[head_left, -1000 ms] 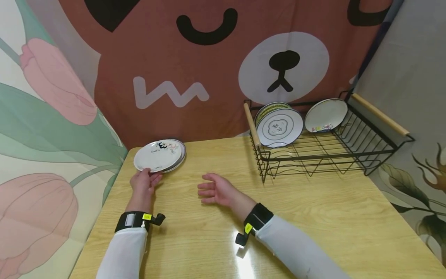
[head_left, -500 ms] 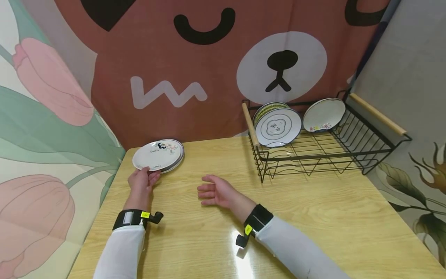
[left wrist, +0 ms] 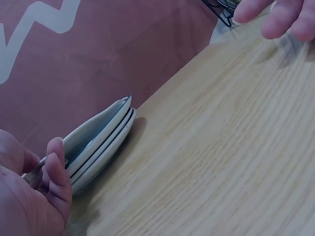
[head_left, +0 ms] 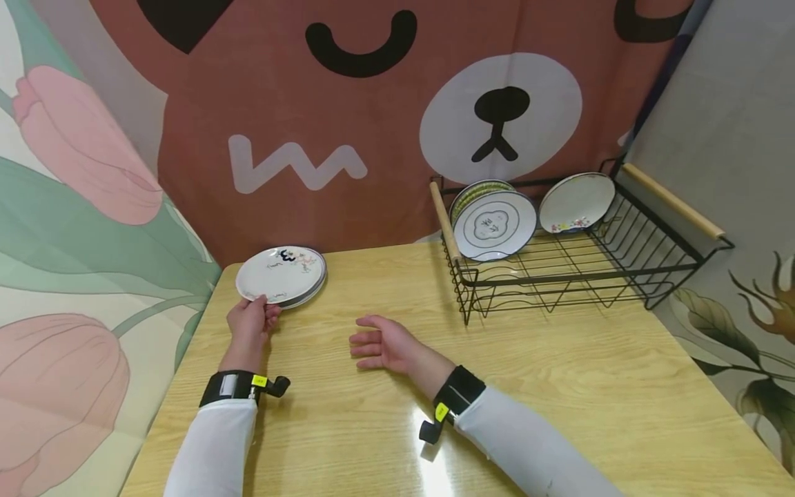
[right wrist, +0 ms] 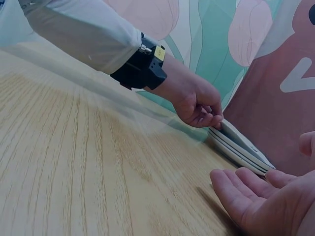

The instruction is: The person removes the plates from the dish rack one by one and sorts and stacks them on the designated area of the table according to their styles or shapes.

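Note:
A small stack of white plates lies at the table's back left, its top plate printed with dark and pink motifs. My left hand pinches the near rim of that top plate, thumb above and fingers curled below. In the left wrist view the top plate is tilted slightly up at the hand's side, over the plates beneath. My right hand hovers over the middle of the table, fingers relaxed and apart, holding nothing. In the right wrist view its palm faces up.
A black wire dish rack with wooden handles stands at the back right. Several plates lean inside it, among them a white plate with a blue pattern and a floral plate. A printed curtain hangs behind the wooden table.
The left hand stays at the top plate's near rim, its fingers curled in a little more. The right hand has hardly moved. The head view has shifted slightly.

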Demonstrator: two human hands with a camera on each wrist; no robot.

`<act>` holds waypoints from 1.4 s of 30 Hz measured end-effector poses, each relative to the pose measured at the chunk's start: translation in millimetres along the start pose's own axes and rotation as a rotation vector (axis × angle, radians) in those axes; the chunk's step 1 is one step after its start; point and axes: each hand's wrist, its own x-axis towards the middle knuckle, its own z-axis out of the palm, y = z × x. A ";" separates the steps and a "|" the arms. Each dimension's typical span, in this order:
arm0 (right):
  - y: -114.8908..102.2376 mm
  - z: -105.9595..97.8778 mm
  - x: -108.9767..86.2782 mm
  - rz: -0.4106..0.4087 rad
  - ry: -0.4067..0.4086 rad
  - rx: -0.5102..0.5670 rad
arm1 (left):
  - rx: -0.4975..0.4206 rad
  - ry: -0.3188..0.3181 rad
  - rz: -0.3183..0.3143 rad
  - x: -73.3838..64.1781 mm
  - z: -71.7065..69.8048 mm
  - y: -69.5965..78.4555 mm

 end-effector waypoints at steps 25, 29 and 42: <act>8.6 1.6 1.5 0.015 -0.011 -0.010 | 0.110 -0.035 0.034 4.7 -5.2 -11.7; 9.1 2.7 0.9 0.017 -0.015 -0.004 | 0.122 -0.039 0.028 3.8 -5.8 -11.0; 6.7 2.6 -6.3 -0.003 -0.033 -0.008 | 0.096 -0.052 0.033 -4.7 -9.1 -6.1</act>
